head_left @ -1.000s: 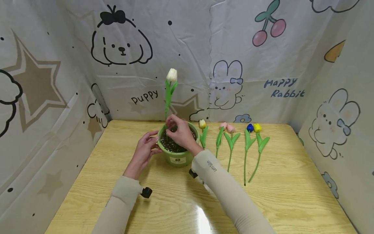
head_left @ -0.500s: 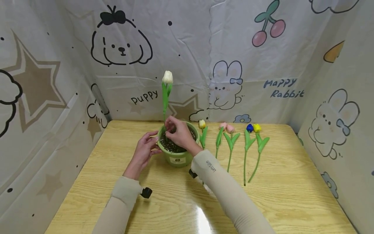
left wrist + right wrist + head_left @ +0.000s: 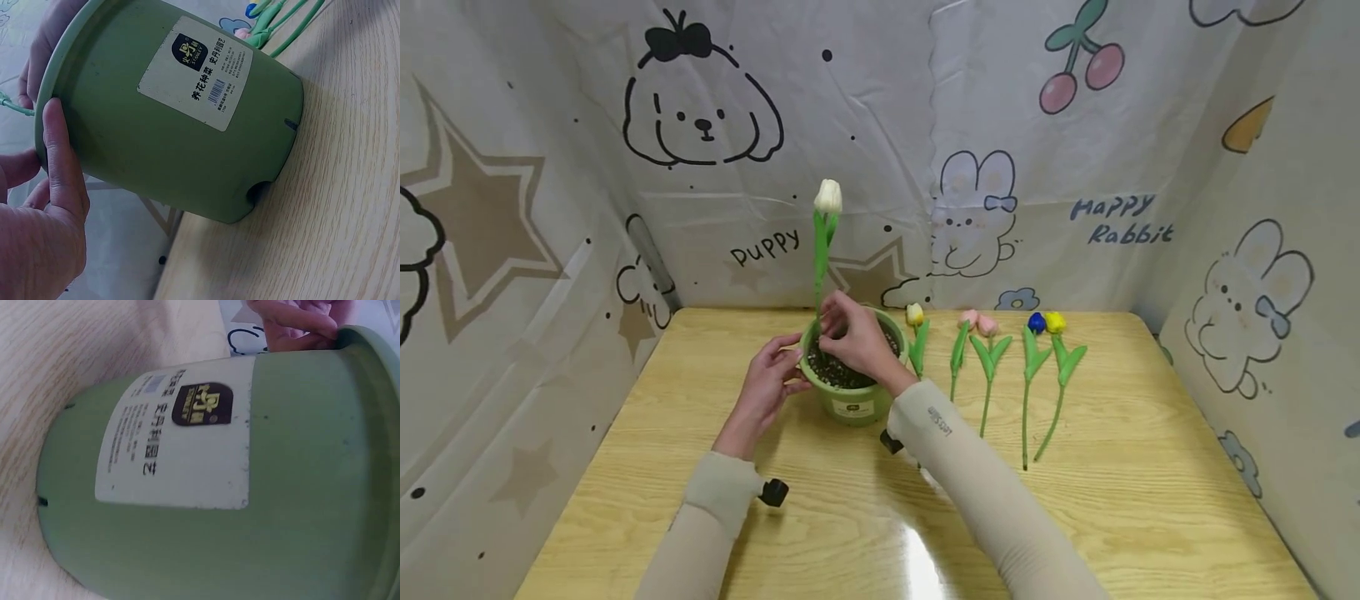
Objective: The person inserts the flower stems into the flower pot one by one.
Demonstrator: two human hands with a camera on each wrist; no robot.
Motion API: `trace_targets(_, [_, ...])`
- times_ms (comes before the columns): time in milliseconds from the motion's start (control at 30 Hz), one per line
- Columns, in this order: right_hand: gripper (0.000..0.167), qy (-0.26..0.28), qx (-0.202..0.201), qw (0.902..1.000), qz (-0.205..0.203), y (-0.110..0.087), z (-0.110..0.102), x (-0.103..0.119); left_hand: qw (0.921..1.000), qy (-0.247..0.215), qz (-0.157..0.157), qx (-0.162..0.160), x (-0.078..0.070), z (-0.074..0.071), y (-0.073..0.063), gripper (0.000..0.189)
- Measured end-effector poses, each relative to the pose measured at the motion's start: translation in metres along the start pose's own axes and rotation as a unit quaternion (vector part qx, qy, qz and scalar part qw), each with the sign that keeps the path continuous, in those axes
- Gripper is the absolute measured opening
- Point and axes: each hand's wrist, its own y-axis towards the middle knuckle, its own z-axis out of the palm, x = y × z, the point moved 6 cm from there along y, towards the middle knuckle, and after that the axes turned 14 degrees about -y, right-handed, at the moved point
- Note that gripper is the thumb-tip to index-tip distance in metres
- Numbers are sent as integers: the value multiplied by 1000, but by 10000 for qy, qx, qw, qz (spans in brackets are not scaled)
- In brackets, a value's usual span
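Note:
A white tulip (image 3: 827,196) with green leaves stands nearly upright over the left side of a green flowerpot (image 3: 883,403). My right hand (image 3: 861,340) reaches over the pot and pinches the tulip's stem low down, close to the dark soil (image 3: 842,377). Its fingers hide the stem's lower end. At the pot's left side, my left hand (image 3: 766,382) holds the rim. The left wrist view shows one finger (image 3: 59,144) of that hand lying along the outer wall under the rim. In the right wrist view, the pot's white label (image 3: 212,469) faces the camera.
Right of the pot, several tulips lie on the wooden table (image 3: 1120,500): white-yellow (image 3: 914,314), two pink (image 3: 987,326), blue (image 3: 1037,322) and yellow (image 3: 1056,322). The right sleeve (image 3: 977,475) covers some lower stems. Printed cloth (image 3: 865,100) stands behind the table.
The white tulip's head has shifted left and its stem stands straighter. My right hand has moved slightly left with it, while my left hand stays on the rim. The head view has shifted slightly.

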Motion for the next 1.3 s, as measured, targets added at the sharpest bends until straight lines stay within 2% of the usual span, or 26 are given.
trace_targets(100, [35, 132, -70, 9999, 77, -1, -2, -2, 10000, 34, -4, 24, 2, 2, 1, 40])
trace_targets(333, [25, 769, -16, 9970, 84, -4, 0, -1, 9998, 196, 25, 0, 2, 0, -2, 40])
trace_targets(500, [21, 721, -48, 9973, 104, -6, 0, 0, 9997, 208, 40, 97, 1, -1, -6, 39])
trace_targets(1300, [9, 486, 302, 9982, 165, -1, 3, 0, 9999, 102, 82, 21, 1, 0, -2, 39])
